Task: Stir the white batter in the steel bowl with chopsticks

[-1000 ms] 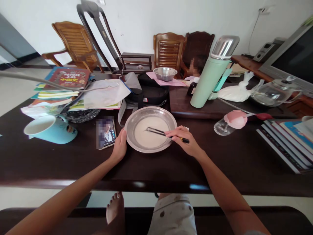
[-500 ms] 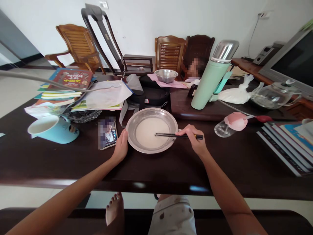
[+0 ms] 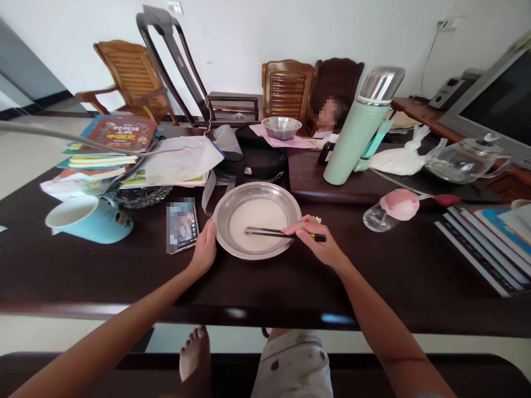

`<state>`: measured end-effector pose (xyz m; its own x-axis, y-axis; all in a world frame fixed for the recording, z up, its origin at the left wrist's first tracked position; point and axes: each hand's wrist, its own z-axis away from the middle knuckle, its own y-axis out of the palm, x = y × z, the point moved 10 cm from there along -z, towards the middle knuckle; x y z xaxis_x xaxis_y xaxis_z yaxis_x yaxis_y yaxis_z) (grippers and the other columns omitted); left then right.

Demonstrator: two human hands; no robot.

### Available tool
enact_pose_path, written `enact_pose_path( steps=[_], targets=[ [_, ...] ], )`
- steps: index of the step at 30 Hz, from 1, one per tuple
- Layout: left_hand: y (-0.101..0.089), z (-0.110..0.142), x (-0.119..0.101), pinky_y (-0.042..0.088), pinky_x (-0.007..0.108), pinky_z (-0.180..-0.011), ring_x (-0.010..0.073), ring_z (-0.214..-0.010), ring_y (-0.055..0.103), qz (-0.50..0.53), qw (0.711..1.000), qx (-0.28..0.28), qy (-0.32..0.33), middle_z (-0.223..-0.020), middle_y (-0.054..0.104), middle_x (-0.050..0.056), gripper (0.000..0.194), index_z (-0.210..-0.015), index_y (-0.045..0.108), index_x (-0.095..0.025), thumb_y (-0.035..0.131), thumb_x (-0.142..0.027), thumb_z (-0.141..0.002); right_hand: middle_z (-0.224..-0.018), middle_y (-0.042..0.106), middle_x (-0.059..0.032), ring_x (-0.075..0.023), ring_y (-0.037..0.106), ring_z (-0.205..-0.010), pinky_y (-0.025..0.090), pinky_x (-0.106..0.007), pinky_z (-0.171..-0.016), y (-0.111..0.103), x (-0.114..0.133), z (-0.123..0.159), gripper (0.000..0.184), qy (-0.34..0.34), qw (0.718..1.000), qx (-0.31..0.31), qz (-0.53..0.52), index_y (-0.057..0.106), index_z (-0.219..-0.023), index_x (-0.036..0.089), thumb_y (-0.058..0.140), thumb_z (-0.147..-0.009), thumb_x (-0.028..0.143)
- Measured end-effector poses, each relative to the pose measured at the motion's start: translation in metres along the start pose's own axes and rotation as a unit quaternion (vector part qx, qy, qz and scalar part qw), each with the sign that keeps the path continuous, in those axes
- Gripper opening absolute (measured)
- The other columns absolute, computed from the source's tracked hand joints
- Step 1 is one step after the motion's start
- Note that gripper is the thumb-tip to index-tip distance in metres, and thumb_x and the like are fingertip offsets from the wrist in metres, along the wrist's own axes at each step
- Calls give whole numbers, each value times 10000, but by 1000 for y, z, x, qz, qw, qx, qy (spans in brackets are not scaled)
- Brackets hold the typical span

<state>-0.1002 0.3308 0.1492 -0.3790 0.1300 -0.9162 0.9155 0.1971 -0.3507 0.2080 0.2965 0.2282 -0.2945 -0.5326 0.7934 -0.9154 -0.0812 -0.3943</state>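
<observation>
Bowl (image 3: 224,213): wide, round, silver-coloured metal, sitting right between the two hands on the dark brown glossy wooden table (image 3: 265,290), near its front edge.
Liquid (image 3: 257,210): milky white, pooled across the bottom of the bowl, with bare metal wall showing all round it.
Left hand (image 3: 205,246): on the bowl's left edge, curved and partly open, thumb up by the rim; it has hold of the side, though how far the fingers reach underneath I cannot tell.
Right hand (image 3: 321,250): over at the right rim, fingers curled closed around the sticks, palm down.
Chopsticks (image 3: 271,232): slim, black, gold-marked near the back end, slanting in over the right rim, tips down at the liquid left of its middle; how deep they dip is too small to tell.
Phone (image 3: 188,229): lit screen, flat on the table, just beside the left hand.
Mug (image 3: 97,224): light blue, a small dark figure on its side, farther left.
Flask (image 3: 352,143): tall, pale green, silver cap, beyond the right hand.
Bottle (image 3: 375,219): clear with a pink top, well to the right of the bowl.
Books (image 3: 485,243): stacked at the far right.
</observation>
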Motion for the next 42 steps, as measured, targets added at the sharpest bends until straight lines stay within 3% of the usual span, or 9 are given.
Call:
enact_pose_path(
  steps=[5,10,15,20,25,31,35,40,42],
  targets=[
    [1,0,1,391,482,-1245,324,-1417,556,-10,1000,4,4,-1440,671,163,817,-1360,652,-155,321,-799,-980,-842,843,-43,-241,720,-815,526,-449,-827,-19,-5,1,499,19,996,-81,14,829,-836,284,471,-1068,543],
    [0,0,2,389,483,-1247,321,-1416,557,-7,1000,4,6,-1444,671,159,805,-1364,649,-161,326,-792,-982,-944,857,-41,-245,724,-904,537,-449,-881,-1,-1,0,413,-4,1000,-7,5,832,-910,295,528,-1049,537],
    [1,0,1,386,492,-1247,322,-1386,585,-2,1000,5,4,-1443,667,181,830,-1380,629,-137,333,-799,-974,-833,834,-35,-235,701,-794,514,-437,-812,-21,-4,2,481,5,996,-91,13,828,-831,293,477,-1074,514],
    [1,-1,1,372,506,-1256,341,-1408,565,4,1000,4,2,-1439,667,189,864,-1371,633,-126,345,-826,-955,-927,853,-34,-241,719,-888,520,-438,-860,-1,1,0,405,-15,1000,-3,12,834,-923,299,522,-1056,520],
    [1,-1,1,381,498,-1250,336,-1393,578,2,1000,7,0,-1434,671,184,848,-1379,628,-129,336,-810,-967,-875,846,-37,-230,712,-811,495,-434,-826,-16,-2,2,480,1,997,-69,18,832,-862,288,467,-1079,513],
    [0,-1,2,369,497,-1256,339,-1417,556,-3,1000,5,-4,-1445,664,185,868,-1388,618,-122,340,-822,-956,-990,862,-34,-238,725,-921,501,-432,-898,1,0,0,381,-14,1000,4,-1,841,-958,287,548,-1049,513],
    [1,-1,1,392,490,-1243,336,-1408,566,-2,1000,8,-2,-1443,667,181,858,-1402,611,-122,329,-806,-967,-898,853,-24,-224,704,-816,473,-424,-840,-17,-4,1,441,0,998,-69,14,844,-891,296,497,-1075,494],
    [1,-1,1,387,480,-1249,328,-1406,572,-1,1000,10,1,-1455,661,182,856,-1400,613,-121,335,-806,-968,-962,858,-27,-229,715,-880,493,-423,-872,0,0,1,399,-13,1000,10,-15,845,-952,295,521,-1064,500],
    [1,-1,1,385,477,-1251,327,-1406,573,0,1000,10,2,-1458,659,181,860,-1393,617,-120,334,-811,-966,-987,859,-34,-238,708,-913,486,-433,-894,-3,0,1,362,-17,1000,-3,2,843,-969,291,556,-1050,495]
  ],
)
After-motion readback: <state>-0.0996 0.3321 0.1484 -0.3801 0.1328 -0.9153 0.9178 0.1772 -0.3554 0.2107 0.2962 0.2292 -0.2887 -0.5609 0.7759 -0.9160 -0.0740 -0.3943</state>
